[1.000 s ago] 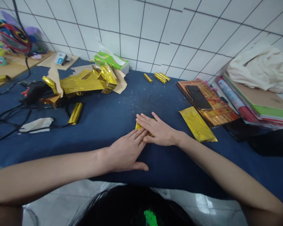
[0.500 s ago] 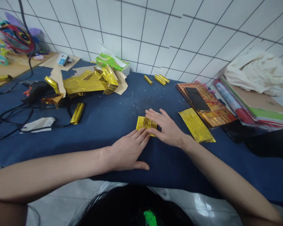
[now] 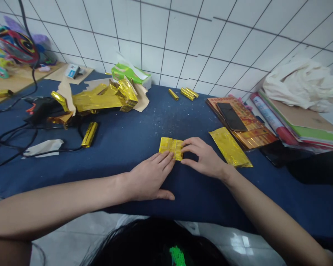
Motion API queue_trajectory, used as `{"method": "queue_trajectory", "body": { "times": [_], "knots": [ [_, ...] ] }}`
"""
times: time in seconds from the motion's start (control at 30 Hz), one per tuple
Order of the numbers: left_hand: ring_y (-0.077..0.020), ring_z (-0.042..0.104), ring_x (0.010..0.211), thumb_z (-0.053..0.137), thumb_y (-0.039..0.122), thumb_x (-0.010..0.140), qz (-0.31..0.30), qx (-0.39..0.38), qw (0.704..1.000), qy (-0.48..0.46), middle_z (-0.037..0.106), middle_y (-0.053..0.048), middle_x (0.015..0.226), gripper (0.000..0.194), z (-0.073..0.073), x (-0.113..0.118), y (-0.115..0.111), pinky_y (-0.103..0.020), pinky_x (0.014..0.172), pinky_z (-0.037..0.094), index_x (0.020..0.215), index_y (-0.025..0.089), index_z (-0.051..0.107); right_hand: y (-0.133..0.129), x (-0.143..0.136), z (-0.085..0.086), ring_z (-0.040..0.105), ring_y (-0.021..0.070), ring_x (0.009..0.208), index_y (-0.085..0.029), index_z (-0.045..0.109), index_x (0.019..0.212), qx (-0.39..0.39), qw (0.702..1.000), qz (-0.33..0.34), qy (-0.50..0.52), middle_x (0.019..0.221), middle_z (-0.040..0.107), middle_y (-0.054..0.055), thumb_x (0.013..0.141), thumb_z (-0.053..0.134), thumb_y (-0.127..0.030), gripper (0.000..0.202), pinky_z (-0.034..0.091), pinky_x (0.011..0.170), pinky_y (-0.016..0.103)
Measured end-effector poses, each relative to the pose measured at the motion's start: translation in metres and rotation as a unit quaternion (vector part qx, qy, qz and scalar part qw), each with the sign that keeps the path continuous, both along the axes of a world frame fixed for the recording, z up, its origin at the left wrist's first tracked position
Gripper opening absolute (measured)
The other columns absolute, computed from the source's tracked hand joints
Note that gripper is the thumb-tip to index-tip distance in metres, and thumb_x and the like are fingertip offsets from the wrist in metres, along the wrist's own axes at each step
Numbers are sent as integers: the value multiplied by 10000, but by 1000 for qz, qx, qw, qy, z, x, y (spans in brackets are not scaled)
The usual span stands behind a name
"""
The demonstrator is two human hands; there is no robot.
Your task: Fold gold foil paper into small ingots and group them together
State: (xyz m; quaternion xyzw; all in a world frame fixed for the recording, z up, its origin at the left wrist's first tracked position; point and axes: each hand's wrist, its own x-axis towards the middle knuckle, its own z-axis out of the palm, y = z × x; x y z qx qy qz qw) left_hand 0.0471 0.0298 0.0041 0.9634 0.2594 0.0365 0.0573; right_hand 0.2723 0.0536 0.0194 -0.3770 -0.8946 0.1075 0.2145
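A small piece of gold foil paper (image 3: 168, 143) lies flat on the dark blue cloth, with creases across it. My left hand (image 3: 152, 175) rests flat with fingers stretched, their tips pressing on the foil's lower edge and the thumb spread away. At the foil's right edge is my right hand (image 3: 201, 157), its fingers curved and apart, fingertips touching the edge. Whether they pinch it I cannot make out. Right of that hand lies a larger gold foil sheet (image 3: 230, 147).
Gold rolls (image 3: 189, 93) lie near the tiled wall. On the left are crumpled gold foil (image 3: 97, 100), a tissue pack (image 3: 130, 73), a black glue gun (image 3: 40, 107) and its cable. A phone (image 3: 231, 116) rests on an orange-gold stack (image 3: 255, 133), beside piled books (image 3: 308, 122).
My right hand has slid off the foil's top to its right edge, and its fingers have curled. More of the foil shows. My left hand stays in place.
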Motion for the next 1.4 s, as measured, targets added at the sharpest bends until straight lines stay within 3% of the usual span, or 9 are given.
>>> {"method": "queue_trajectory", "body": {
  "times": [0.13,0.27,0.4,0.5,0.63,0.77,0.9,1.13,1.4],
  "knots": [
    [-307,248,1320,345,717,746,-2,-4,1000,-8,321,-208,1402,888,-1,1,2,-394,1066,213,1328,48,314,-3,-2,-4,538,222,965,-160,628,981,25,997,56,-54,1002,607,100,799,571,-238,206,447,854,412],
    [-320,306,1285,421,695,730,-5,-17,999,-38,386,-207,1350,848,2,1,4,-414,1048,259,1285,57,363,-1,-5,-9,540,210,970,-170,637,968,39,996,64,-56,1015,611,93,833,515,-199,184,453,852,406],
    [-262,442,1175,550,494,776,23,-69,995,-75,433,-164,1279,631,15,-2,13,-370,945,407,1240,101,382,1,-5,-8,550,210,957,-166,642,920,43,995,71,-63,1007,622,92,830,524,-194,151,455,849,403],
    [-206,530,1032,539,278,818,61,-97,991,-67,479,-127,1178,390,24,-2,23,-322,832,480,1157,110,441,0,-6,-6,567,200,922,-158,630,903,49,994,68,-70,982,635,86,828,533,-200,130,439,873,409],
    [-179,548,932,470,147,837,28,-57,998,-21,536,-86,1013,149,26,4,34,-303,793,482,945,127,571,-3,-8,-5,569,194,885,-148,637,837,85,991,62,-80,934,634,86,833,517,-184,125,418,896,417],
    [-180,541,852,436,138,852,-10,5,1000,10,559,-71,892,176,23,9,39,-302,754,475,833,135,611,-5,-10,-6,542,192,823,-148,642,755,117,987,52,-95,857,614,93,836,486,-163,176,464,789,377],
    [-177,531,836,447,131,846,-23,32,999,16,573,-65,858,176,22,10,39,-295,754,464,799,137,617,-7,-11,-6,525,186,802,-151,646,830,122,984,55,-117,826,603,79,844,461,-146,185,462,763,359],
    [-186,528,792,418,132,857,0,60,998,-1,556,-75,830,214,16,7,36,-299,659,473,770,132,613,-10,-16,-10,501,184,755,-135,634,770,147,978,32,-141,779,585,83,859,422,-139,230,442,698,330],
    [-184,550,787,394,130,863,9,80,996,-29,576,-65,829,203,13,7,35,-326,723,469,799,138,586,-8,-16,-14,499,185,737,-146,610,772,103,991,17,-87,776,600,86,874,374,-133,258,442,674,326]
  ]
}}
